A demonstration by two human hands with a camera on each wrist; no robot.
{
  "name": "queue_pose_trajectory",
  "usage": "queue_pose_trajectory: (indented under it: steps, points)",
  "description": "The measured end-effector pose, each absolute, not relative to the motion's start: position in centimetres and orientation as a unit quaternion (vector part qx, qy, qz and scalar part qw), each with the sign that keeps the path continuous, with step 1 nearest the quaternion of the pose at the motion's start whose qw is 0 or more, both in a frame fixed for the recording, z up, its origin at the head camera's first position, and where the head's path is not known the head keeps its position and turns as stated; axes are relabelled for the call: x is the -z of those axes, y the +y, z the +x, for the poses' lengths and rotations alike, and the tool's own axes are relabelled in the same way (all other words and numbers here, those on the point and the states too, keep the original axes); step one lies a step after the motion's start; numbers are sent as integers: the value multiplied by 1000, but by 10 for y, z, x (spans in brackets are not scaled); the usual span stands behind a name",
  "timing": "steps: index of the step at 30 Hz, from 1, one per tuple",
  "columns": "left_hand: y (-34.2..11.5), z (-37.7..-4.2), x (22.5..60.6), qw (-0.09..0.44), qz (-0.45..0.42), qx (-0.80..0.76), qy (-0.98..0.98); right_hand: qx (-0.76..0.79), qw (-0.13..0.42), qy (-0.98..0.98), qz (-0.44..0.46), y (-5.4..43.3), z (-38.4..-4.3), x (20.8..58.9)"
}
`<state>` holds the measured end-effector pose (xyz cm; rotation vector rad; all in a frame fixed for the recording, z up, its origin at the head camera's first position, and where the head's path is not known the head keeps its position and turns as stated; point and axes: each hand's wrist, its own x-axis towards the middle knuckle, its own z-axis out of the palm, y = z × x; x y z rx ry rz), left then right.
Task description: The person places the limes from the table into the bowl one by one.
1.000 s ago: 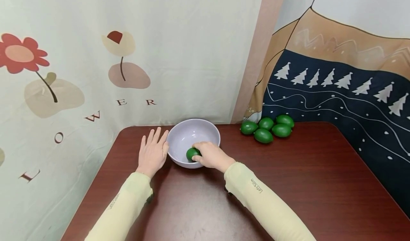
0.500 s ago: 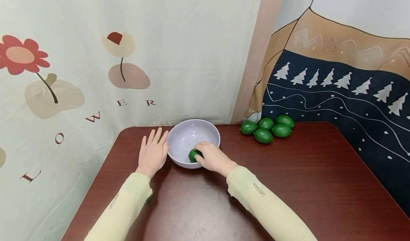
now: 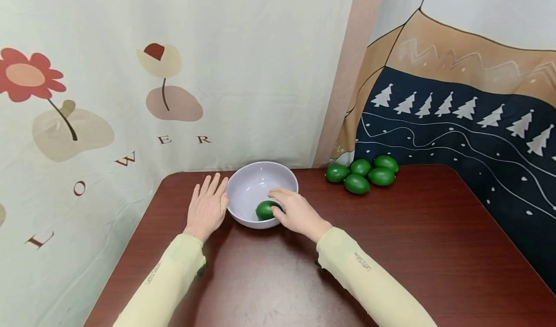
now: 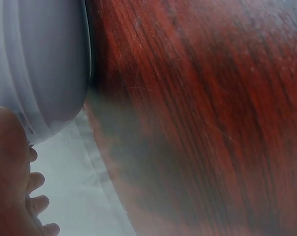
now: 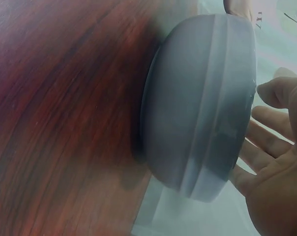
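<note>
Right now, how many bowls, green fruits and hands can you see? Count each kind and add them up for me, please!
Bowls: 1, a pale purple bowl
Green fruits: 6, with 5 in a group on the table and 1 fruit in the bowl
Hands: 2, a left hand and a right hand
Total: 9

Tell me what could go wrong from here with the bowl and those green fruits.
The right hand reaches over the rim of the bowl; snagging it could tip the bowl. The green fruit inside might roll on the smooth curved wall. The five other fruits lie near the far edge of the table, so a careless reach might knock one off.
</note>
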<state>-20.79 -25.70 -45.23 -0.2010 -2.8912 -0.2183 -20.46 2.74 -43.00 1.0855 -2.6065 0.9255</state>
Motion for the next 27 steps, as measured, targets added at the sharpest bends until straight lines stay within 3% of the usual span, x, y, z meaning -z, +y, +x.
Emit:
queue_pose_trajectory:
  steps: [27]
  points:
    - [-258,-208,452,116,-71,74,-988,-379,160,-869,275,83,-219,434]
